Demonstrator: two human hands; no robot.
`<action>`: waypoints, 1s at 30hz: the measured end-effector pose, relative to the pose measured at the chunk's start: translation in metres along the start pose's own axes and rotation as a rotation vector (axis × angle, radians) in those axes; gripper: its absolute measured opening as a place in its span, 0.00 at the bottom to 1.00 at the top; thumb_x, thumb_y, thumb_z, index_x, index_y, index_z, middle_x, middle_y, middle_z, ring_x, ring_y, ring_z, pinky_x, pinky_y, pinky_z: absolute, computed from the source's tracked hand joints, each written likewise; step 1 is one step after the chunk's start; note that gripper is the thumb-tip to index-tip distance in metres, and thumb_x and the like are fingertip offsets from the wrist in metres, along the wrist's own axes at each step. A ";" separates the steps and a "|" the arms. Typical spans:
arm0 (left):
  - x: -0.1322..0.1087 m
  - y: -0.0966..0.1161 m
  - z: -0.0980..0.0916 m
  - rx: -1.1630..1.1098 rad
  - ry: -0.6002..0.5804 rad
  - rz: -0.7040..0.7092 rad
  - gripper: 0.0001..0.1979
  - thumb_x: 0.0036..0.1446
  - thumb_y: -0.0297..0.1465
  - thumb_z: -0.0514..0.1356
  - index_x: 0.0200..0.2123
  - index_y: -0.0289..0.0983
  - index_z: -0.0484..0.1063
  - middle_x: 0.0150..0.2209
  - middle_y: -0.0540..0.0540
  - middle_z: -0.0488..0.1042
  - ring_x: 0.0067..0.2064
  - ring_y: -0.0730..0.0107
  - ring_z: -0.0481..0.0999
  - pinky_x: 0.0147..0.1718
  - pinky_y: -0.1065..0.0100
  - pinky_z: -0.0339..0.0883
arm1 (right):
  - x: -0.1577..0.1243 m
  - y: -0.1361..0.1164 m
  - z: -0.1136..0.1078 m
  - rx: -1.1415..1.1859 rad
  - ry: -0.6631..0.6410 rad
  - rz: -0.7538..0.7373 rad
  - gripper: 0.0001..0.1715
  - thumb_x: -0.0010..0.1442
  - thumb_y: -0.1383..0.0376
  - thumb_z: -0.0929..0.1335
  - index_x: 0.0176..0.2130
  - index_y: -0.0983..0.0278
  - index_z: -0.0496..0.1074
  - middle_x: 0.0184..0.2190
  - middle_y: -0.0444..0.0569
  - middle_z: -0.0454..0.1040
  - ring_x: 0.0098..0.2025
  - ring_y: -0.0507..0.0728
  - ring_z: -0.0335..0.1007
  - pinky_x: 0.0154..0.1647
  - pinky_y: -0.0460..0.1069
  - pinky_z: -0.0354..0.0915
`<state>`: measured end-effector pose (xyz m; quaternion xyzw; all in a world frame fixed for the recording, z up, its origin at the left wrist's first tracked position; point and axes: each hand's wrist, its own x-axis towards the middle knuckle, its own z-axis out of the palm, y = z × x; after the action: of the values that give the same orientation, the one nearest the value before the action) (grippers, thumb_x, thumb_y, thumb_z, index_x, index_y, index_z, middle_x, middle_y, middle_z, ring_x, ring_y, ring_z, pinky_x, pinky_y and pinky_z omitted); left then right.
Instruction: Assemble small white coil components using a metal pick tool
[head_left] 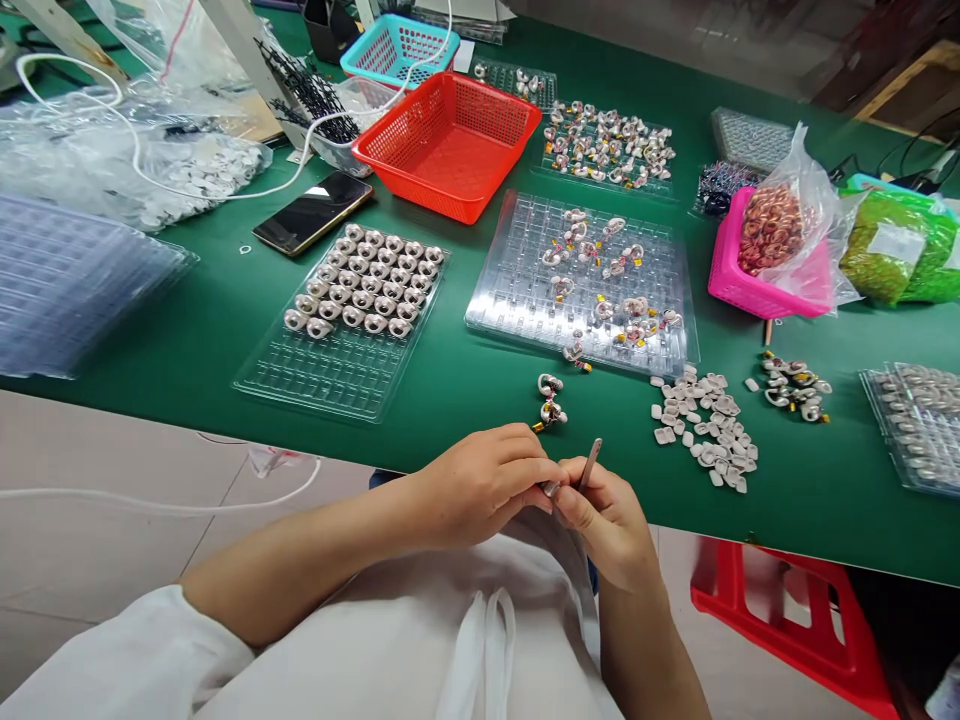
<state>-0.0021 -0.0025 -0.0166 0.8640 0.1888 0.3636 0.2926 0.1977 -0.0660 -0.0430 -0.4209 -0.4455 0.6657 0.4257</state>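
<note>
At lower centre, the left hand point(480, 482) pinches a small part against tweezers point(589, 465) gripped by the right hand point(604, 520), while one tray point(300, 385) is half filled.

— Where do things lie from the hands?
— Just beyond them, two small wired metal parts point(550, 400) on the green tabletop point(465, 390); to their right, a heap of small white caps point(705, 430).
— Farther back?
— A clear plastic grid tray point(581, 285); left of it, a tray of metal shells point(341, 310); behind both, the red mesh basket point(448, 143).
</note>
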 end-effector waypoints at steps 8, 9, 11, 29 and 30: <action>-0.003 -0.001 0.002 -0.056 0.011 -0.067 0.08 0.69 0.27 0.56 0.47 0.33 0.75 0.34 0.41 0.79 0.36 0.63 0.75 0.37 0.65 0.72 | 0.001 0.010 0.002 0.095 0.049 0.015 0.11 0.65 0.57 0.72 0.38 0.62 0.77 0.27 0.43 0.67 0.25 0.49 0.53 0.24 0.46 0.49; -0.004 -0.001 0.001 -0.086 0.005 -0.112 0.08 0.69 0.27 0.58 0.47 0.34 0.75 0.34 0.42 0.80 0.37 0.64 0.76 0.38 0.65 0.72 | 0.001 0.012 0.003 0.118 0.062 0.024 0.11 0.65 0.56 0.72 0.38 0.62 0.77 0.26 0.42 0.67 0.24 0.48 0.53 0.23 0.46 0.49; -0.004 0.000 0.000 -0.152 -0.021 -0.230 0.08 0.67 0.27 0.61 0.47 0.36 0.76 0.36 0.44 0.81 0.39 0.65 0.78 0.41 0.67 0.73 | 0.001 0.014 0.004 0.148 0.102 0.021 0.13 0.64 0.54 0.72 0.37 0.62 0.76 0.24 0.42 0.66 0.21 0.48 0.52 0.21 0.45 0.49; -0.005 0.004 -0.012 -0.739 -0.012 -0.811 0.10 0.62 0.33 0.63 0.42 0.33 0.80 0.39 0.42 0.84 0.40 0.63 0.83 0.43 0.65 0.76 | -0.003 -0.016 0.005 -0.717 0.117 -0.537 0.17 0.62 0.76 0.70 0.46 0.56 0.74 0.38 0.48 0.78 0.37 0.55 0.76 0.30 0.47 0.71; -0.006 0.004 -0.012 -0.795 0.002 -0.827 0.10 0.61 0.33 0.64 0.42 0.33 0.80 0.39 0.42 0.84 0.41 0.64 0.83 0.43 0.65 0.76 | -0.003 -0.016 0.006 -0.701 0.123 -0.529 0.17 0.62 0.76 0.70 0.45 0.56 0.74 0.37 0.48 0.78 0.36 0.55 0.76 0.28 0.46 0.70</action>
<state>-0.0147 -0.0042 -0.0103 0.5416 0.3601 0.2629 0.7127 0.1963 -0.0658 -0.0256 -0.4502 -0.7105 0.3162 0.4387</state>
